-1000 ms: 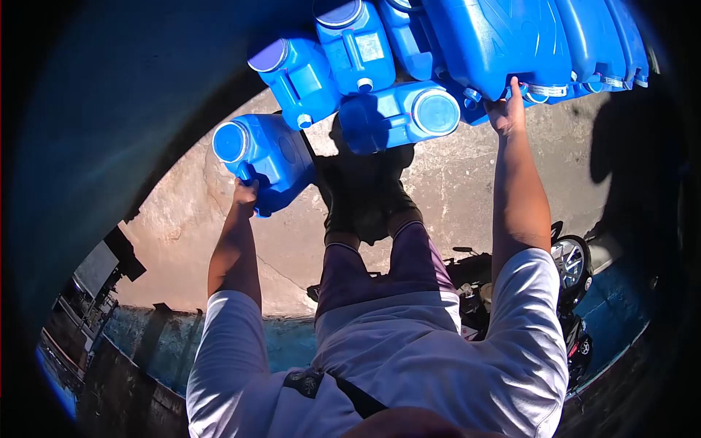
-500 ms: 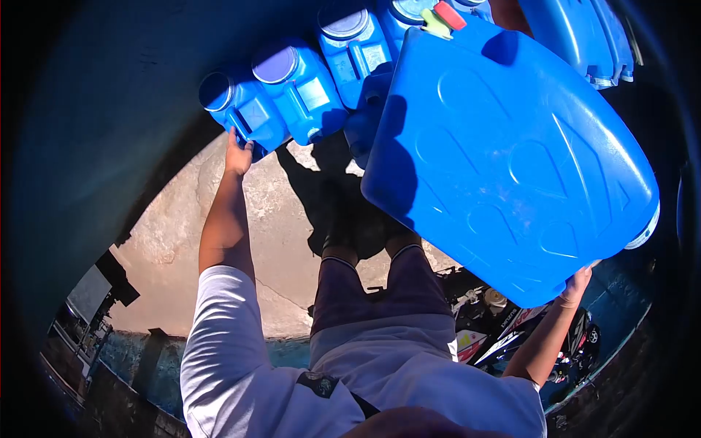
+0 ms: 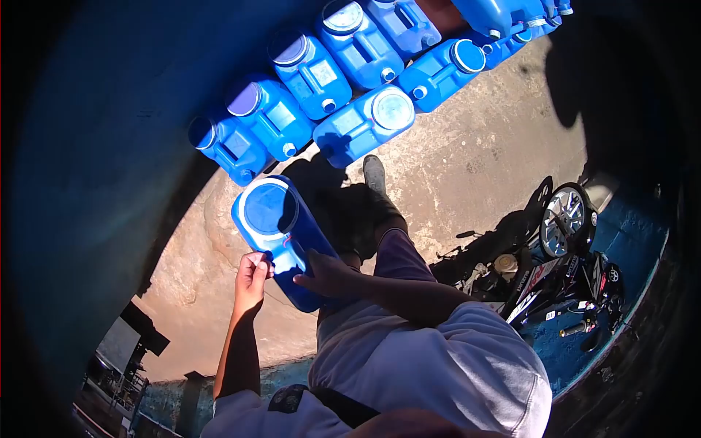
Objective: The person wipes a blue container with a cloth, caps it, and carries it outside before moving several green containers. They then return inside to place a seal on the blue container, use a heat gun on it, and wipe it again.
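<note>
A blue plastic water jug (image 3: 307, 226) with a wide, white-rimmed lid (image 3: 270, 206) stands upright in front of my legs. My right hand (image 3: 325, 276) is closed around its handle, which is mostly hidden by the fingers. At the jug's near left side, my left hand (image 3: 252, 279) has its fingers pinched together beside a small dark blue piece. What that hand holds is too small to make out. Just beyond, another blue jug (image 3: 350, 135) lies closest to the one I hold.
Several blue jugs (image 3: 321, 80) line the dark blue wall (image 3: 124, 146) ahead. More blue containers (image 3: 504, 14) are at the upper right. A motorcycle (image 3: 555, 277) stands to my right on the concrete floor (image 3: 475, 146), by a low blue wall.
The jug has come down from high on my right to in front of my legs. My left hand has left the row of jugs and moved to its side.
</note>
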